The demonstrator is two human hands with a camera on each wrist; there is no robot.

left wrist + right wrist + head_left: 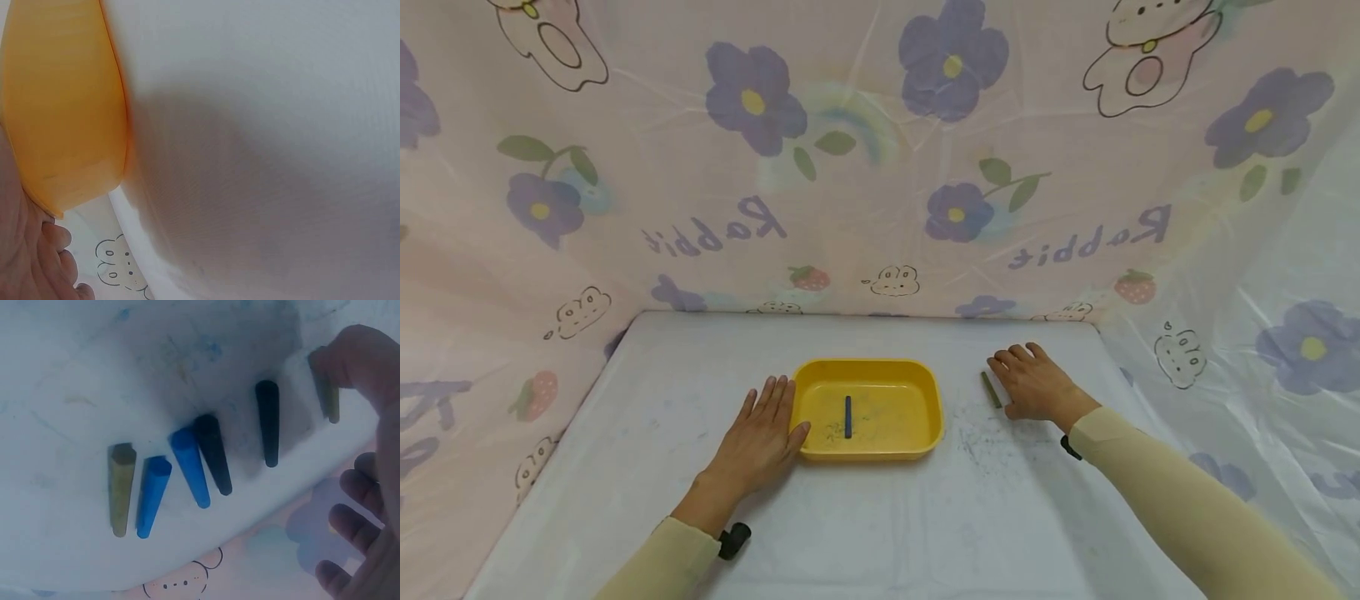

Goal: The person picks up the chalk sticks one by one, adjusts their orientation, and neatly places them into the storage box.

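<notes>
On the white worktop (pixel 865 533), just right of the yellow tray (pixel 868 455), a green stick (pixel 991 390) is seen lying between the tray and the right hand (pixel 1036 387). Its long axis is set fore-and-aft on a slant, far end leaned towards the tray, near end towards the thumb. The right hand is much the nearer, held just beside the stick with fingers loosely spread; no grasp is shown. From the right wrist, the thumb is seen over one end of the stick; whether it is touched cannot be told. Beyond it, in that same view, five more are noted in a loose row: a lone dark stick (pixel 269 425), a second dark stick (pixel 214 456) close against a blue stick (pixel 190 469), another blue stick (pixel 154 494), an olive stick (pixel 122 490). The left hand (pixel 756 446) is laid along the tray's left rim, fingers straight, thumb over the near corner, nothing clenched; it is parted from the green stick by the tray's whole breadth. Inside the tray, a navy stick (pixel 848 417) is placed left of middle, axis fore-and-aft.
</notes>
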